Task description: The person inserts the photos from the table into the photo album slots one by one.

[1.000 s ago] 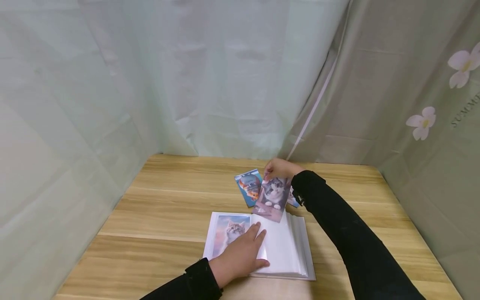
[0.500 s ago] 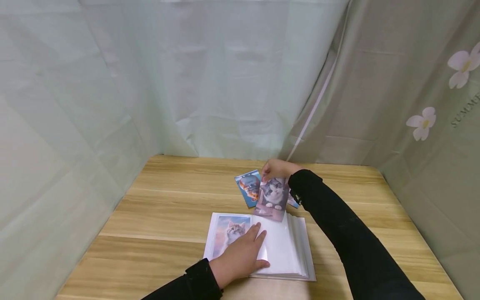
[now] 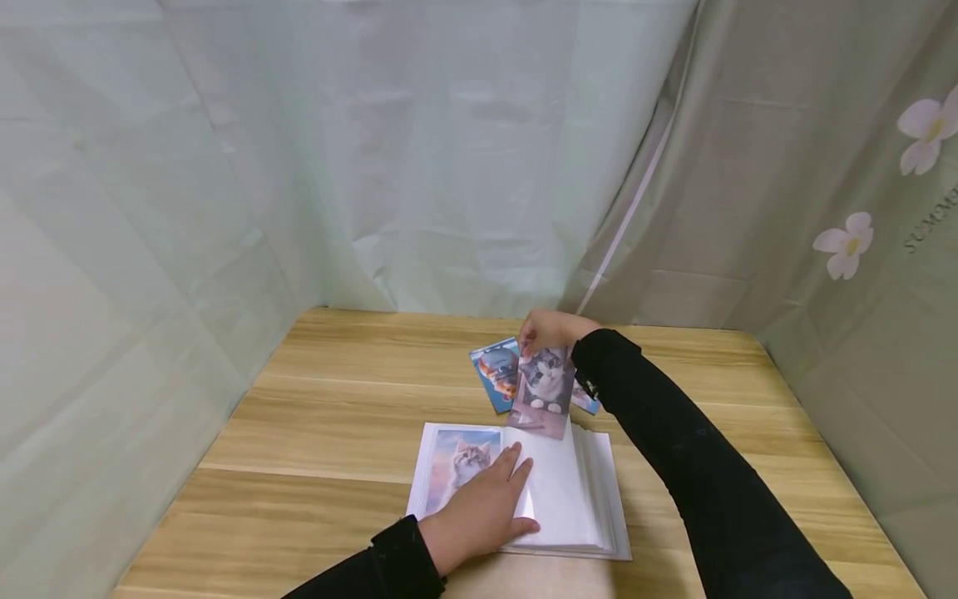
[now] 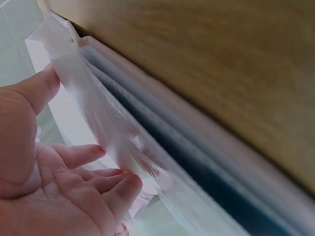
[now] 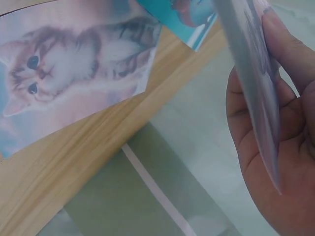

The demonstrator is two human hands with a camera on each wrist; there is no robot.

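Mauve card [image 3: 545,398] pinched in right hand [image 3: 550,330]; left hand [image 3: 481,509] spread on album [image 3: 557,491]; only right wrist view reveals loose kitten card [image 5: 81,69].

Wood-grain table [image 3: 299,408]; pale curtain [image 3: 449,166] behind, greyer curtain [image 3: 756,183] at right with printed flowers [image 3: 851,246], slanted lettering [image 3: 930,220] cut off by frame edge.

One open photo album [image 3: 557,491], four pictures in sight, of which one kitten photo [image 3: 458,459] is in the album and three are loose, namely one grey-and-white cat card [image 3: 542,391], one blue cartoon card [image 3: 494,378] and one pastel kitten card [image 5: 74,69], plus two black sleeves [image 3: 711,482], two printed flowers [image 3: 851,246] and one wooden surface [image 3: 314,408].
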